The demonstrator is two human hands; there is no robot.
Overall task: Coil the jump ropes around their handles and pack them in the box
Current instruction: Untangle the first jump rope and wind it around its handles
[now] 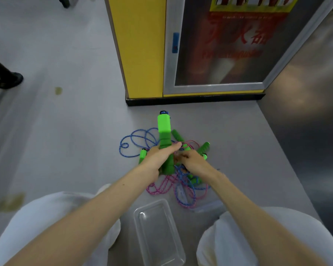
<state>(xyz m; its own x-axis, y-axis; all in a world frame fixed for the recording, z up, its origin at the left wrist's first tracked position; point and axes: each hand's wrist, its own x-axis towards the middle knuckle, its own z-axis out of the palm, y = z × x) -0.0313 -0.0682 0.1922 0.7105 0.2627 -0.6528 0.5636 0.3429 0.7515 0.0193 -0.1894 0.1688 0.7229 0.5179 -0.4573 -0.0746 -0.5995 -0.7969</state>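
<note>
Head camera looks steeply down (wide-angle, seemingly close) past knees onto the floor point(65, 131).

Bright green handles point(164, 129), a blue rope point(135, 141), a pink-and-blue speckled rope point(161, 189), a clear box point(158, 233), grey floor point(65, 131), yellow wall panel point(140, 45).

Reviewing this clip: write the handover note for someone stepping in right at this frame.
Left hand: gripping a pair of green handles, held upright.
Right hand: in the rope pile, fingers at the pink rope; grip unclear.
Blue rope and pink rope lie loose and tangled on the floor with more green handles.
Clear box: between the knees, nothing in it.
Done: nothing coiled or packed.
Left: untangle, coil each rope, box them.
</note>
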